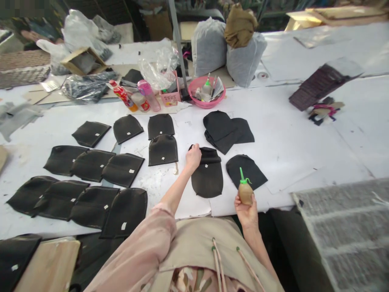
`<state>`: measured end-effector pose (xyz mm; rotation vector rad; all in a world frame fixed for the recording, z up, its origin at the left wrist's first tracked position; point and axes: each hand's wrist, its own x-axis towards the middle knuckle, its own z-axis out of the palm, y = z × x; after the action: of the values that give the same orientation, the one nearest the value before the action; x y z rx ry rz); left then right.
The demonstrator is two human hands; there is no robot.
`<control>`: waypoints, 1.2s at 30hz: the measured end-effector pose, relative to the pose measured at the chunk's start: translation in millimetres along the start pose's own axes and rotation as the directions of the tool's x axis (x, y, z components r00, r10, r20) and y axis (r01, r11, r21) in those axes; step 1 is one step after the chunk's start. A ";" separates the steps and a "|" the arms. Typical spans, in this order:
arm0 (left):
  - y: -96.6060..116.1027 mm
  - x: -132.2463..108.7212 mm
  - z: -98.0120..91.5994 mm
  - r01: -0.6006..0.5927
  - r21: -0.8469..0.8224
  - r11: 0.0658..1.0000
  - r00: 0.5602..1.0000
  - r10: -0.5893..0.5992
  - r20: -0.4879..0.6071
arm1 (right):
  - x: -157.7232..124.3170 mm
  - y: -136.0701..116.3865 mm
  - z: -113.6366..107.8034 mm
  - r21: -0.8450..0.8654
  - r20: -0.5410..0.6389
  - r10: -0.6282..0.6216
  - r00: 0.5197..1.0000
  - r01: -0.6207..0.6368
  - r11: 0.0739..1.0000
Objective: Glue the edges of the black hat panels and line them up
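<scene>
My left hand [194, 156] pinches the top left edge of a black fabric piece [207, 180] lying on the white table in front of me. The upper part of that piece is folded over, and a small white tag shows below the fold. In my right hand [246, 211] is a glue bottle [244, 192], a squeeze bottle with amber contents and a green nozzle pointing up. Just behind the bottle lies another black piece [243, 170]. Farther back, several black pieces [219, 125] overlap in a loose pile.
Rows of black pieces with white tags [123, 168] cover the table's left side. A pink basin [207, 103], a pink box [170, 98] and bottles [123, 95] stand at the back. A dark stack [322, 85] leans at right. A grey quilted sheet [343, 219] lies front right.
</scene>
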<state>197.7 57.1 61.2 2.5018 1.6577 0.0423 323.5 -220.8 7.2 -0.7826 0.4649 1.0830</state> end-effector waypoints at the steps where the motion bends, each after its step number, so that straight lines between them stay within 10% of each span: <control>1: -3.4 -16.6 12.3 -0.085 -0.034 0.996 0.995 0.084 -0.047 | 0.9 0.6 -0.5 -0.004 -0.010 0.015 1.000 -0.015 1.000; 6: -15.0 -79.1 64.3 -0.537 -0.077 0.840 0.835 0.542 0.094 | 9.5 1.3 3.1 0.000 -0.070 0.074 0.995 -0.074 0.997; 21: 5.2 -9.6 79.5 -0.337 -0.050 0.940 0.926 0.341 0.165 | 18.7 4.5 7.2 -0.069 -0.035 0.071 0.997 -0.074 0.995; 30: 11.1 -13.5 59.7 -0.436 -0.012 0.900 0.897 0.436 0.074 | 12.1 2.4 11.5 -0.018 -0.086 0.046 0.995 -0.047 0.999; 36: -18.1 -42.5 9.3 -0.350 -0.442 0.826 0.893 0.436 0.108 | 12.5 -7.0 3.7 -0.038 -0.028 0.005 1.000 -0.007 0.999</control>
<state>165.4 24.1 52.0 2.3704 0.9080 0.1546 334.9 -212.2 3.5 -0.8310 0.4718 1.0902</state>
